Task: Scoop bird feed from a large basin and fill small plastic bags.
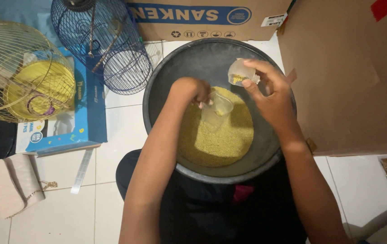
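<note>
**Scooping yellow grain from the black basin into a small bag**

Two large cardboard boxes wall in the far and right sides of the white tiled floor. Between them and the person's lap sits a wide black basin, its bottom covered by a mound of fine yellow grain. To the left lie a gold wire cage on a blue carton, a dark wire cage tipped on its side, and a pale quilted purse with a chain strap.

The left hand is closed around a clear plastic cup, which hangs just over the grain with its mouth tilted towards the other hand. The right hand pinches a small clear plastic bag between thumb and fingers, holding it above the far side of the basin; a little grain already shows inside it.

The step in hand looks like filling: a scoop has been taken and the bag is held ready. Next, the cup's lip would need to meet the bag's narrow mouth, held open and steady, and be tipped slowly so that any spill drops back into the basin.
</note>
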